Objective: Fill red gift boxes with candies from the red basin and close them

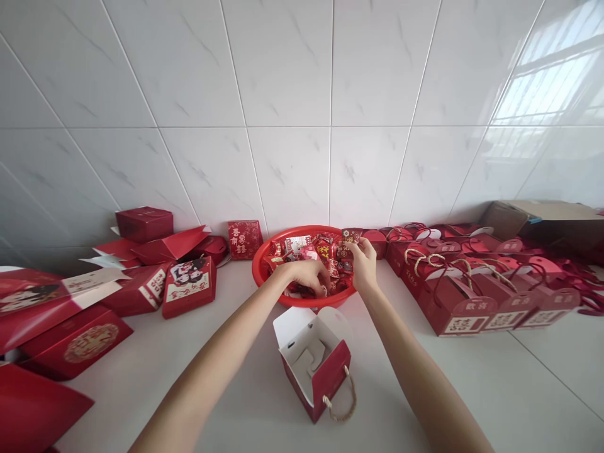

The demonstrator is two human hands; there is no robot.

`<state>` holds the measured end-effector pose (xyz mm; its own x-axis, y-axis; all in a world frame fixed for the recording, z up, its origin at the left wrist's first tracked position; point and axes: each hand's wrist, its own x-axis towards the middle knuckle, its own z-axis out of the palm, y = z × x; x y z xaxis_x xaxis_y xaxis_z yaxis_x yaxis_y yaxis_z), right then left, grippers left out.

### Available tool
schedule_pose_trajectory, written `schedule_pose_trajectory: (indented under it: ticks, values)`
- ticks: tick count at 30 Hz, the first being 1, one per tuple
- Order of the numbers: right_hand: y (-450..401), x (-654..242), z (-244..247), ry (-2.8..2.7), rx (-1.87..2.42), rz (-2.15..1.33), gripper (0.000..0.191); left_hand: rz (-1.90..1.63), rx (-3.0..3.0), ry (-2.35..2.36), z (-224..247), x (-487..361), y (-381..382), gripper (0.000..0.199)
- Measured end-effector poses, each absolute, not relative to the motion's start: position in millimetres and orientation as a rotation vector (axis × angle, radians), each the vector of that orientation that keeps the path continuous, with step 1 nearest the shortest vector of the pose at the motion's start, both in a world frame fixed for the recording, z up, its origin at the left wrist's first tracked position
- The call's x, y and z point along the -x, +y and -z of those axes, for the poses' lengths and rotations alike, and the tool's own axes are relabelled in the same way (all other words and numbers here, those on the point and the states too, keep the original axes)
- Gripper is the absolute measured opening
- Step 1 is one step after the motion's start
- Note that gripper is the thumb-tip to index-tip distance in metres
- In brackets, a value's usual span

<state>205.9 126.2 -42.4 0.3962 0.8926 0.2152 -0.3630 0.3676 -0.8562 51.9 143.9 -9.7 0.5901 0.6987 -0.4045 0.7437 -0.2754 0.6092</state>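
Observation:
My left hand reaches down among the wrapped candies in a red plastic basket. Its fingers curl into the pile, and their tips are partly hidden. At the basket's right side, my right hand pinches a small dark red candy packet with pale flower-like marks. Between my forearms, in front of the basket, stands a red gift box with its white-lined flaps spread. A twisted rope handle hangs from its near side, and the box's white inside is visible.
On the right stand rows of closed red gift boxes with rope handles, and a cardboard box behind them. Several red boxes are heaped on the left. A red card box leans on the tiled wall.

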Motion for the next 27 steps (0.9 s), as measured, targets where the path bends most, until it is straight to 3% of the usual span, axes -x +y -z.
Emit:
schedule_pose_trajectory:
  ticks: [2,5,11,27]
  values:
    - [125.1,-205.7,41.0,-0.77,0.815,-0.922,0.024,-0.038,-2.103,1.188,13.0,-48.7,143.1,0.021]
    - [123.5,-205.4,39.1,-0.784,0.8,-0.938,0.023,-0.473,-2.175,1.232,18.9,-43.6,146.8,0.015]
    - [123.5,-205.7,38.9,-0.807,0.8,-0.925,0.021,-1.034,-1.911,1.176,27.0,-36.8,154.6,0.03]
    - [115.1,-208.5,32.4,-1.038,0.881,-1.286,0.027,-1.406,-1.517,0.96,25.4,-42.3,148.4,0.041]
